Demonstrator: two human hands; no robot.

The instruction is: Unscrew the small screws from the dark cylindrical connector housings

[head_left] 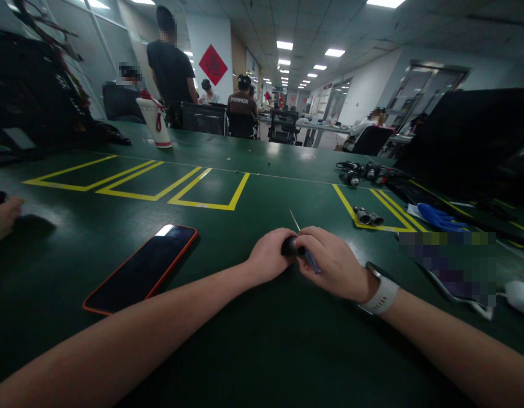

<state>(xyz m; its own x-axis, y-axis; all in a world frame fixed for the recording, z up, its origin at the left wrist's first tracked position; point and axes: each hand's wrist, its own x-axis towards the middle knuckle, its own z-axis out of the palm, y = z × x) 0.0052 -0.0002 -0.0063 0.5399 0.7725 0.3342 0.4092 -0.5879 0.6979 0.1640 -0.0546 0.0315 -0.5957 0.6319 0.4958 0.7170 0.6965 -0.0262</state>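
My left hand [271, 255] rests low over the green table [245, 351], its fingers closed round a small black rounded object [289, 246] that is mostly hidden. Close against it, my right hand [332, 260] grips a thin screwdriver. The screwdriver's metal shaft [294, 220] points up and away to the left, and its dark bluish handle [312, 262] sticks out below the fingers. Both hands meet at the black object, and the right fingers seem to touch it. A pale-banded watch [381, 294] is on my right wrist.
A phone in an orange case [143, 269] lies left of my hands. Yellow tape outlines [202, 205] mark the table. Metal cylinders [367, 216], black cabled parts [355, 171] and a blue glove [442, 216] lie right. A paper cup [155, 122] stands behind; another person's hand [4, 218] is at left.
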